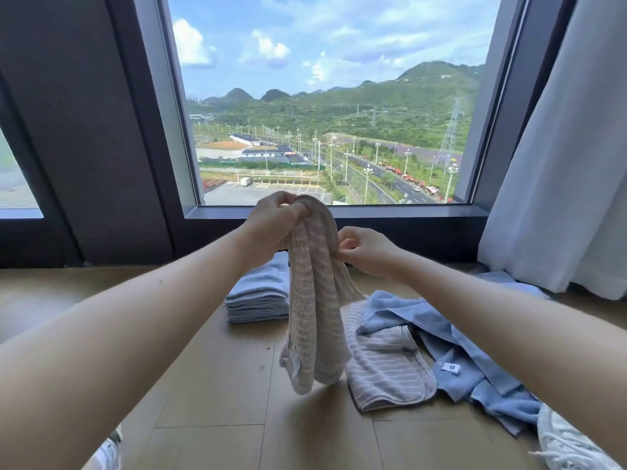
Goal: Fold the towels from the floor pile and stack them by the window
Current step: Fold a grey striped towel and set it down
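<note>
Towels lay in a folded stack [258, 300] below the window [325, 96], the left hand [274, 218] clutched a bunched beige striped towel [315, 317] aloft, the right hand [366, 249] pinched its edge above the unfolded pile [441, 351], so shaking it open likely came next.

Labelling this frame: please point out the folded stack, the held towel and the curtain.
Folded stack [258, 307], head view, front layered edge.
Held towel [312, 300], head view, middle of hanging part.
Curtain [576, 164], head view, middle fold.
</note>
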